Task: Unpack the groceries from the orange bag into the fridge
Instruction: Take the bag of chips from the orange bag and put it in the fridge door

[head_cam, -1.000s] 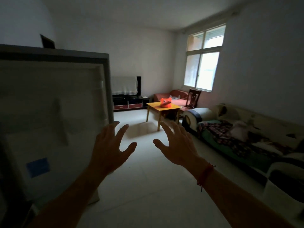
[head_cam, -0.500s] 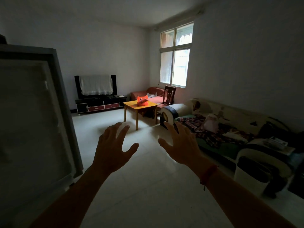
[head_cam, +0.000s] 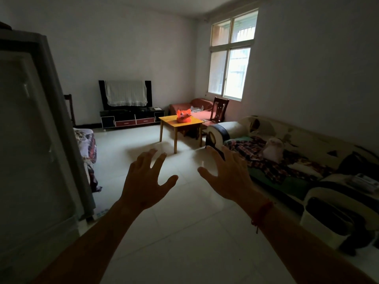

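Bare forearms, no sleeves; a red string bracelet (head_cam: 263, 214) on the right wrist.

You get one head-worn wide-angle view, facing forward and slightly down across the pale tiled floor (head_cam: 184, 232). The small yellow wooden table (head_cam: 180, 122) sits far ahead, centre frame.

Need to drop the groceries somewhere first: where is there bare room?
Bare: the yellow table top around the orange bag, and the floor between fridge door and sofa. Crowded: the sofa seat, covered in blankets.
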The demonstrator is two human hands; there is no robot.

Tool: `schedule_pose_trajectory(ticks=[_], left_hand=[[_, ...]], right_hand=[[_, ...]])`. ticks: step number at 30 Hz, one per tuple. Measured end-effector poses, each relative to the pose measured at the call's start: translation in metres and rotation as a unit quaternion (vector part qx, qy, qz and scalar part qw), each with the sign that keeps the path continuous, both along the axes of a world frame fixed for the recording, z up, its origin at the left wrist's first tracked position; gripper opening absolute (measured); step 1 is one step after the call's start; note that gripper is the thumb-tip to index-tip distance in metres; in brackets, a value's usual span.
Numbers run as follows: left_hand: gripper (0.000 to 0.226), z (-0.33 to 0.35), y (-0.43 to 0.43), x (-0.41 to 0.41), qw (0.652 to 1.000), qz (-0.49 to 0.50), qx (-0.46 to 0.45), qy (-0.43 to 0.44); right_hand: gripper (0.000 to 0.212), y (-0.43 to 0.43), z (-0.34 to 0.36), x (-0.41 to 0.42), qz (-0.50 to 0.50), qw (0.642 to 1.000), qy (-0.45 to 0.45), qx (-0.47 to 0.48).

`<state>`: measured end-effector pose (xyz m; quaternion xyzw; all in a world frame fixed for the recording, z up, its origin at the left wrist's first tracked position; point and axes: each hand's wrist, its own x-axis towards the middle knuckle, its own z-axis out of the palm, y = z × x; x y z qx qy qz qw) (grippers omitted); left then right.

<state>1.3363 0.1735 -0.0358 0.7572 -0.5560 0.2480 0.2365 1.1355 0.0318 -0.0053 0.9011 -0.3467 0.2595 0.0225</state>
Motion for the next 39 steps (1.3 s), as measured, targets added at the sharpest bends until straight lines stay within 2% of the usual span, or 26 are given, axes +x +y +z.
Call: schedule_pose_trajectory(ticks=[9, 16, 23, 39], left_hand=[[0.088, -0.029, -0.123, 0.115, 0.999, 0.028, 0.024, 0.007], [0.091, -0.015, -0.241, 0.202, 0.999, 0.019, 0.042, 0.023], [0.085, -0.019, -0.357, 0.259, 0.998, -0.007, 0.064, 0.027], [0.079, -0.032, -0.680, 0.417, 0.995, 0.028, 0.093, 0.019]], right_hand=[[0.077, -0.128, -0.030, 0.112, -0.016, 0.999, 0.024, 0.022], [0.077, -0.233, -0.031, 0.198, -0.043, 0.998, 0.032, 0.036], [0.075, -0.339, -0.038, 0.251, -0.058, 0.997, 0.020, 0.045], [0.071, -0.667, -0.052, 0.418, -0.031, 0.998, 0.024, 0.048]])
